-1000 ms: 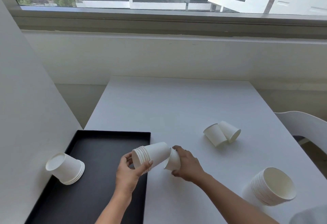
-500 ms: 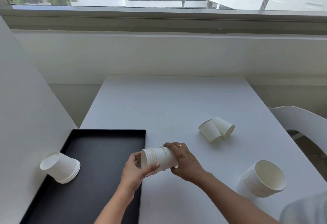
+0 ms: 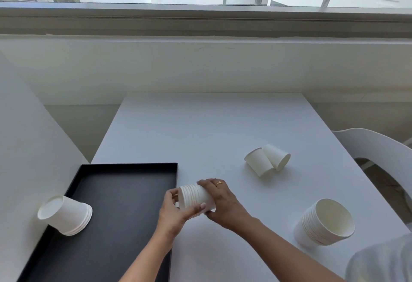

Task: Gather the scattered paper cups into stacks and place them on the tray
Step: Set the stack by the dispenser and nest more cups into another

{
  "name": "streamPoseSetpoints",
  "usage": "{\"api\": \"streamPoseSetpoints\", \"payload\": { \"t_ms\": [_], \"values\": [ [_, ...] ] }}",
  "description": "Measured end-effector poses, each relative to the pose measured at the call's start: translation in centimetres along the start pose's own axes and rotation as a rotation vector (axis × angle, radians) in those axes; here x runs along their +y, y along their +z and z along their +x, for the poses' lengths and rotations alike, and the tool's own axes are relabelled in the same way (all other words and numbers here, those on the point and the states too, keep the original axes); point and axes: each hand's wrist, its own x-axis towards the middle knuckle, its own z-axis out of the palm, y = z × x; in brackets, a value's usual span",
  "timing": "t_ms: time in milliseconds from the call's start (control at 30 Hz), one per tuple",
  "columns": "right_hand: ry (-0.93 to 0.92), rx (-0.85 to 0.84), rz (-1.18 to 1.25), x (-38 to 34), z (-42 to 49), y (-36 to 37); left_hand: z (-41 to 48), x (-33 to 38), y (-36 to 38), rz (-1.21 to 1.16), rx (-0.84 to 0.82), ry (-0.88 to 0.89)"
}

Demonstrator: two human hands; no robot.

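Both hands hold a sideways stack of white paper cups (image 3: 193, 197) just right of the black tray (image 3: 124, 194). My left hand (image 3: 176, 211) grips the rim end, thumb across the rims. My right hand (image 3: 223, 203) wraps the base end. On the tray's left side a short stack of cups (image 3: 66, 214) stands upside down and tilted against the white wall. Two single cups (image 3: 266, 161) lie on their sides, touching, at the table's mid right. A tall upright stack of cups (image 3: 325, 223) stands at the near right.
The white table (image 3: 211, 130) ends at a low wall below a window. A white panel (image 3: 29, 159) borders the tray's left side. A white chair (image 3: 379, 154) stands by the table's right edge.
My right hand has pushed the single cup onto the base of the stack in my left hand, so the two now form one stack. The view shifted slightly.
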Motion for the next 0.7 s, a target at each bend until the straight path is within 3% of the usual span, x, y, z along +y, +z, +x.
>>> {"api": "streamPoseSetpoints", "payload": {
  "t_ms": [100, 200, 333, 567, 700],
  "values": [
    [-0.01, -0.033, 0.001, 0.5, 0.0, -0.7, 0.3, -0.1, 0.2, -0.004, 0.026, 0.017],
    [0.017, -0.057, -0.155, 1.4, 0.7, -2.0, 0.5, -0.2, 0.1, -0.019, 0.077, 0.049],
    [0.26, -0.093, -0.297, 3.8, 2.1, -4.2, 0.8, -0.4, -0.2, -0.024, 0.124, 0.073],
    [0.585, 0.116, -0.424, 8.0, 3.5, -7.9, 0.8, -0.6, -0.2, -0.022, 0.118, 0.083],
    [0.735, 0.126, -0.463, 10.1, 3.9, -9.4, 1.0, -0.8, -0.2, -0.033, 0.103, 0.083]
  ]
}}
